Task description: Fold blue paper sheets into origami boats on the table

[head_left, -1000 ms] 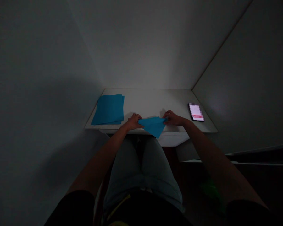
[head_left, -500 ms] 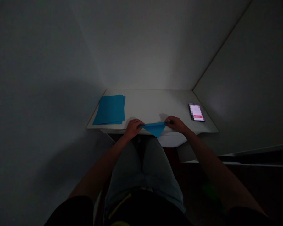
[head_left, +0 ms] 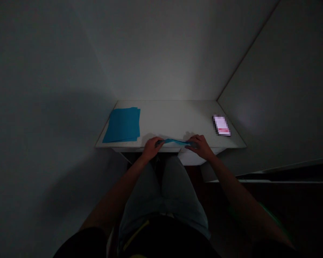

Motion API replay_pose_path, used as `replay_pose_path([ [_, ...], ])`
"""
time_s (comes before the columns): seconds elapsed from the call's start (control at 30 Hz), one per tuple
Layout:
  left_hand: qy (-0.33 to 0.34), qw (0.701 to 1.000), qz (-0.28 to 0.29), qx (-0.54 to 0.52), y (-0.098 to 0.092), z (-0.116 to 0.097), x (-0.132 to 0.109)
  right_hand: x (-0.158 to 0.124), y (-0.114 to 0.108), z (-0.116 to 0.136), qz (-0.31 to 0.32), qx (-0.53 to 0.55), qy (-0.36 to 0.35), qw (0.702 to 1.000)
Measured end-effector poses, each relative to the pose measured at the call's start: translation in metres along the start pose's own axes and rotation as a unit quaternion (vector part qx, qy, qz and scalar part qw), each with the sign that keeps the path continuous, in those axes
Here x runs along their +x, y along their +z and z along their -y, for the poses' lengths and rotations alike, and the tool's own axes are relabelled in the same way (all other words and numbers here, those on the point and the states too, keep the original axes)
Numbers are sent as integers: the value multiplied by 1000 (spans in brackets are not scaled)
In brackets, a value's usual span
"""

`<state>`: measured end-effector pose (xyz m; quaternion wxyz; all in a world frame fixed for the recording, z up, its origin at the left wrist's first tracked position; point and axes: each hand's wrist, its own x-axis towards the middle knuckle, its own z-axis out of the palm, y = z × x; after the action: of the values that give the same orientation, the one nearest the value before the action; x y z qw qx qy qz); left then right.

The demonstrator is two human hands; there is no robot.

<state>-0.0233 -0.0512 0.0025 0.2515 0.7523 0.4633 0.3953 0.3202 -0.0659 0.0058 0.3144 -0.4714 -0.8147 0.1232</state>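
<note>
A folded piece of blue paper [head_left: 175, 141] stretches between my two hands at the front edge of the white desk [head_left: 164, 122]. It appears as a thin strip, seen nearly edge-on. My left hand [head_left: 152, 147] pinches its left end, and my right hand [head_left: 200, 146] grips the right end between thumb and fingers. Parts of both ends are hidden by the fingers. Left of my hands lies a stack of blue paper sheets [head_left: 122, 124], flat on the desk and slightly out of line with one another.
A phone [head_left: 221, 125] with a lit, blurred screen lies at the desk's right side. Pale walls stand close behind the desk and on both sides. My legs [head_left: 169, 186] are under the front edge, beside a white drawer front [head_left: 192, 158].
The paper showed a triangular flap pointing down toward me; now it is turned to a narrow strip. My right hand has shifted its grip, fingers more spread. The view has moved slightly.
</note>
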Motion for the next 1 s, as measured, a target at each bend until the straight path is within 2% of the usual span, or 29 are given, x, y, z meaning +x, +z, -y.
replay_pose_path([
  [0.1, -57, 993, -32, -96, 4, -3, 28, 16, 6, -2, -31, 91, 76, 992],
  [0.2, -89, 979, -46, -176, 6, -1, 50, 36, 19, -4, -65, 200, 153, 966],
  [0.33, -102, 970, -42, -215, 8, 6, 57, 58, 36, -6, -141, 285, 189, 929],
  [0.43, -107, 970, -40, -215, 9, 9, 53, 61, 40, -8, -156, 270, 194, 930],
  [0.7, -128, 980, -31, -147, 8, 7, 50, 53, 32, -2, -129, 207, 234, 941],
  [1.0, -136, 980, -48, -139, 8, 7, 49, 53, 27, 3, -111, 192, 241, 945],
])
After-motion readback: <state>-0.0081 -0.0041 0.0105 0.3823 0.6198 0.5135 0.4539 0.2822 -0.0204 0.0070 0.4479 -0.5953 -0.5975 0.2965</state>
